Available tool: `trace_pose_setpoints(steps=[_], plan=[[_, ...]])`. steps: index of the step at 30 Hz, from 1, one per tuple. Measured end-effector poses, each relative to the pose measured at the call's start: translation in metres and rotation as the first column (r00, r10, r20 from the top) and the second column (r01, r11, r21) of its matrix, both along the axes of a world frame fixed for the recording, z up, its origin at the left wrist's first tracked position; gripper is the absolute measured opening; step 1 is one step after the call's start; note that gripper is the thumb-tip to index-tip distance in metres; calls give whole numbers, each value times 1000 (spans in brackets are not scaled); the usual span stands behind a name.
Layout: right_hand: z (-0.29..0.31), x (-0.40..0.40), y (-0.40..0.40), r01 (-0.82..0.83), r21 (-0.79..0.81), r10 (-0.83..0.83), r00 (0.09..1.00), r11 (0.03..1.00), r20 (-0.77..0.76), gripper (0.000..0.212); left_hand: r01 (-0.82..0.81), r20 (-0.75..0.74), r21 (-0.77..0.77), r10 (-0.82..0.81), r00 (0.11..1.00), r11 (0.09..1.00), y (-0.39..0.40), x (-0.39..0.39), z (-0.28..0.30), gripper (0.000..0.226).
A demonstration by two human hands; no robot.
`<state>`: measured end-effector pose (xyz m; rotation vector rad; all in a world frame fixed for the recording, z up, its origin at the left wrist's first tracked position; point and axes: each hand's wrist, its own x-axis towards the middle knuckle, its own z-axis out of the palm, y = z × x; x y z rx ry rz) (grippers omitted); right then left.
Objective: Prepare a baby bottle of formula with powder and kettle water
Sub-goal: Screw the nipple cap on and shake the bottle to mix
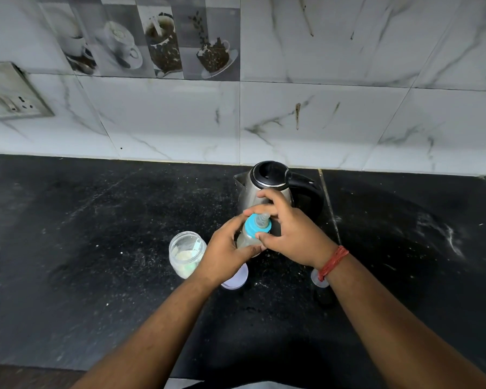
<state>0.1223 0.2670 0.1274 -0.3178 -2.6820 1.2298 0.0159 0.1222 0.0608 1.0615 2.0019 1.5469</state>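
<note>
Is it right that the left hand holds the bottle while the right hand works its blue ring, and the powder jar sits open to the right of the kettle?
Not quite. The head view shows the open powder jar left of the kettle, not right. The rest stands: left hand holds the bottle, right hand works the blue ring.

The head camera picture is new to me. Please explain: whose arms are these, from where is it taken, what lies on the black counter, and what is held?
No machine is here. The camera sits on a person's head and looks forward and down, so the two arms are that person's own. The left hand grips the body of a baby bottle, which holds a pale liquid. The right hand has its fingers round the bottle's blue collar, under the teat. On the black counter stand a steel kettle, lid closed, behind the hands, and an open jar with pale powder and a scoop. A pale round lid lies beside the jar, partly hidden under the left wrist.
</note>
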Motion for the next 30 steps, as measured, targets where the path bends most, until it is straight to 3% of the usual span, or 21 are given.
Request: trace_pose_setpoints(steps=[5,12,22,26,30], plan=[[1,-2,1,25,15,-25,1000,1000,1,81,-1,4,-3,1,1000,1000,1,1,0,57],[-8,-7,-8,157,132,-141,982,979,-123,86,-6,-10,31,6,1000,1000,3,2,1,55],[12,-2,1,29,132,-26,999,991,-29,90,2,-15,10,-2,1000,1000,5,1,8,53],[1,-4,-4,131,123,-120,989,984,-86,94,-11,7,28,11,1000,1000,5,2,5,56],[-8,-5,-17,285,252,-250,955,925,-160,101,-6,40,54,4,999,999,4,6,3,55]])
